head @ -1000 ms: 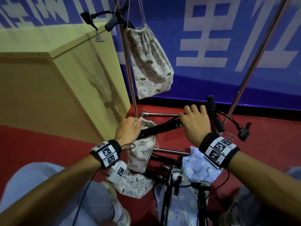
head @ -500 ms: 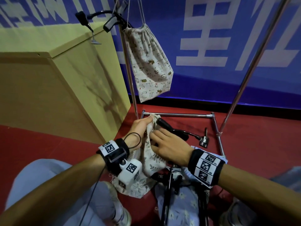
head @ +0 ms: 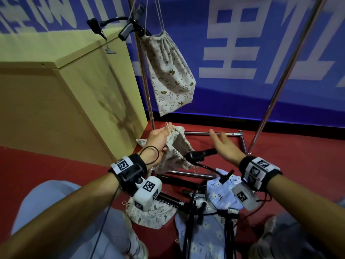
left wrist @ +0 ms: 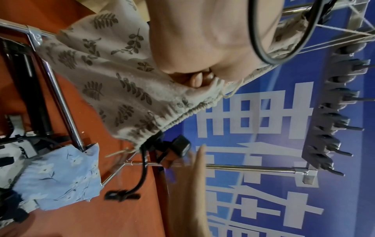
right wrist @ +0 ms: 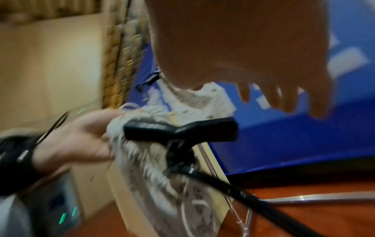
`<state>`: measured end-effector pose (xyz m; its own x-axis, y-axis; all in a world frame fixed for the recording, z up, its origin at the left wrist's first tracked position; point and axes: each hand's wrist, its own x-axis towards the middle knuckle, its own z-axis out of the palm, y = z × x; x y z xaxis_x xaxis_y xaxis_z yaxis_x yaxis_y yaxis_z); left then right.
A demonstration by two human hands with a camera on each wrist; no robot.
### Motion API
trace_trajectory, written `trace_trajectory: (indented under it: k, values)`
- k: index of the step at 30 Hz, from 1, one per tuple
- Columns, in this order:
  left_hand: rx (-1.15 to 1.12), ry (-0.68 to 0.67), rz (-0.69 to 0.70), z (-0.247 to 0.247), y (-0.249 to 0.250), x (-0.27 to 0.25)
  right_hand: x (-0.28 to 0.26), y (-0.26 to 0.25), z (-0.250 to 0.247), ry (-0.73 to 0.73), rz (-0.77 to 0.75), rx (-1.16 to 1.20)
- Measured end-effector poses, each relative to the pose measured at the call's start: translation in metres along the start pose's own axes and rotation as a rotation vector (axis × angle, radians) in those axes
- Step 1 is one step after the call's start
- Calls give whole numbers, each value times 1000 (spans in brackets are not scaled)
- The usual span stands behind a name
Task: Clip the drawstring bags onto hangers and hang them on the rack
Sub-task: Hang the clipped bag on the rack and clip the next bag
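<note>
A: Change noted? The right hand (head: pixel 225 146) has let go; it hangs spread and empty at three o'clock of the beige leaf-print drawstring bag (head: pixel 177 150).

B: Confirmed. The black clip hanger (head: pixel 200 155) now bites the bag's hem. The left hand (head: pixel 158 140) pinches the gathered top at eleven o'clock. Second clip pending, I judge

A beige leaf-print drawstring bag (head: pixel 175 152), gathered mouth uppermost and pinched by a black hanger (head: pixel 203 161) clip, hangs low before the chrome rack (head: pixel 209 133), where an animal-print bag (head: pixel 169 75) dangles higher.
</note>
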<state>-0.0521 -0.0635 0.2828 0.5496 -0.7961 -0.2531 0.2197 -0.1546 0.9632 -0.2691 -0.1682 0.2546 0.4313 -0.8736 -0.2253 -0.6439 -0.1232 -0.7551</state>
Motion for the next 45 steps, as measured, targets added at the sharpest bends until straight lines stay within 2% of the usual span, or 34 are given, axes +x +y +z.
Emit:
trace_trajectory:
  k: [2, 4, 7, 11, 12, 13, 14, 16, 17, 18, 20, 23, 28, 30, 32, 35, 38, 40, 43, 45]
  values:
    - [12, 41, -6, 1, 2, 1, -4, 7, -1, -371, 248, 31]
    - [26, 89, -7, 1, 1, 2, -13, 5, -4, -673, 334, 88]
    - [-25, 73, 1, -3, -1, 2, -26, -1, -5, -980, 299, 69]
    - [-66, -7, 0, -7, -3, 2, -24, 3, 2, -1149, 43, -265]
    - [-46, -39, -10, -7, -2, 0, -20, 3, 5, -1126, -33, -320]
    - [-22, -69, -20, -8, -2, -1, -18, 2, 7, -1020, -106, -392]
    - [-2, -105, -21, -9, -2, -1, -14, 4, 9, -823, -185, -495]
    - [42, -201, -55, -6, 4, -11, 1, 14, 12, -342, -281, -685]
    - [69, -270, -67, -5, 5, -14, 9, 22, 14, -161, -298, -669]
    - [101, -319, -58, -4, 6, -17, 17, 29, 17, -55, -308, -581]
    - [94, -401, -44, 3, 10, -27, 26, 37, 23, 60, -317, -343]
    - [104, -412, 21, 8, 13, -34, 27, 30, 30, 168, -260, -88]
    - [99, -373, 91, 6, 7, -34, 18, 12, 40, 78, -15, 426]
    - [95, -378, 136, 11, 14, -43, 18, 13, 43, 31, -18, 376]
    - [143, -385, 120, 12, 15, -50, 16, 18, 44, -144, -26, 394]
    - [124, -483, 97, 14, 14, -56, 9, 17, 39, -478, -8, 501]
    - [79, -470, 87, 12, 10, -53, 2, 11, 37, -635, -113, 506]
    - [89, -451, 107, 9, 13, -51, -1, 5, 39, -639, -149, 614]
    - [74, -320, 178, 4, 19, -45, -6, -9, 38, -567, -186, 865]
    - [53, -249, 209, 0, 21, -38, -14, -22, 35, -501, -244, 936]
